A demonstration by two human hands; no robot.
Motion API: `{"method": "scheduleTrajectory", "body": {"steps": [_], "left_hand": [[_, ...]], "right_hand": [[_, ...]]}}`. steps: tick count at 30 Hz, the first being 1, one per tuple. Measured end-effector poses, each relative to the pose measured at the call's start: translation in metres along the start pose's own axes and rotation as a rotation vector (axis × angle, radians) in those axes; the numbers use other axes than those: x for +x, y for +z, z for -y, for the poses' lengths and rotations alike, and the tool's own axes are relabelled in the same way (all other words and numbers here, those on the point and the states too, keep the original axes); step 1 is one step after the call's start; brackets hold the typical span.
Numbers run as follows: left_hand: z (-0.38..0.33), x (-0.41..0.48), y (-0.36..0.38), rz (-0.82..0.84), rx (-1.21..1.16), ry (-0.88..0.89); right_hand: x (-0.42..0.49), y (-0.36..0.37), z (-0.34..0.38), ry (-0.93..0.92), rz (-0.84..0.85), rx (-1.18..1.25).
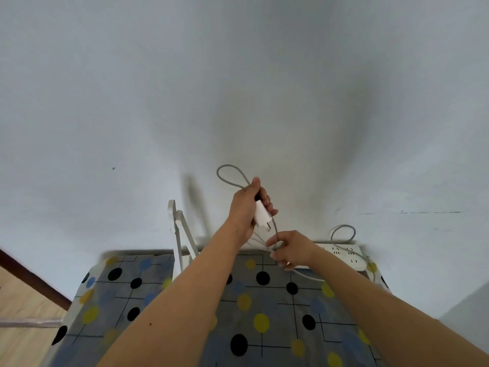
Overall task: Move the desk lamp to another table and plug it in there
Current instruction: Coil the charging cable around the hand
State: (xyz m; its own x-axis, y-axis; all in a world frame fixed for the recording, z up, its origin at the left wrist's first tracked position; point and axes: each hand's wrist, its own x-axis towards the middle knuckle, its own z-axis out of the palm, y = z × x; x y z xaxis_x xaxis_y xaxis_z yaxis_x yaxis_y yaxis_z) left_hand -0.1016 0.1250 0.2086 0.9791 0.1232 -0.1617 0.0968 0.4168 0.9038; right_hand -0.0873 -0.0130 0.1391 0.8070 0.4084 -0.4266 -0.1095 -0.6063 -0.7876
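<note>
Dotted cloth (264, 327) covers the surface where a white power strip (344, 254) lies. Just left of the strip, a grey cable (229, 165) is pinched by the right hand (293, 249). Above that, the white plug (260, 213) is gripped by the left hand (244, 207). Further left of the strip, the white desk lamp (180, 234) is seen standing.

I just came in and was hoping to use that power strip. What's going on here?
A person is at the cloth-covered table. Their left hand grips the white plug adapter, prongs pointing down and in no socket. Their right hand pinches the grey cable just below it. The power strip lies at the table's far right, and the desk lamp stands by the wall. Nothing is plugged in yet.
</note>
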Motion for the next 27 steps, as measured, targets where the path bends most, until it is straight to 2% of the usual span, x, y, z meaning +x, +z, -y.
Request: {"method": "scheduleTrajectory", "body": {"steps": [4,9,11,13,15,19,24,27], "left_hand": [[-0.015,0.002,-0.001,0.005,-0.018,0.024],[-0.016,0.002,-0.01,-0.067,-0.016,0.025],[-0.016,0.004,-0.012,-0.093,-0.019,0.024],[-0.016,0.005,-0.013,-0.118,0.077,0.023],[-0.013,0.006,-0.014,-0.134,0.275,0.022],[-0.003,0.006,-0.021,-0.088,0.594,0.006],[0.012,0.007,-0.031,-0.041,0.788,-0.023],[0.016,0.006,-0.032,0.028,0.853,-0.059]], "right_hand": [[0.005,-0.002,-0.007,0.011,-0.065,-0.058],[0.002,-0.01,-0.021,-0.017,-0.092,-0.326],[0.002,-0.01,-0.025,-0.011,-0.092,-0.238],[0.002,-0.009,-0.026,-0.025,-0.151,-0.122],[0.004,-0.011,-0.026,-0.035,-0.235,-0.065],[0.007,-0.021,-0.023,-0.036,-0.34,0.061],[0.005,-0.032,-0.012,-0.124,-0.4,0.235],[0.006,-0.037,-0.003,-0.099,-0.448,0.138]]}}
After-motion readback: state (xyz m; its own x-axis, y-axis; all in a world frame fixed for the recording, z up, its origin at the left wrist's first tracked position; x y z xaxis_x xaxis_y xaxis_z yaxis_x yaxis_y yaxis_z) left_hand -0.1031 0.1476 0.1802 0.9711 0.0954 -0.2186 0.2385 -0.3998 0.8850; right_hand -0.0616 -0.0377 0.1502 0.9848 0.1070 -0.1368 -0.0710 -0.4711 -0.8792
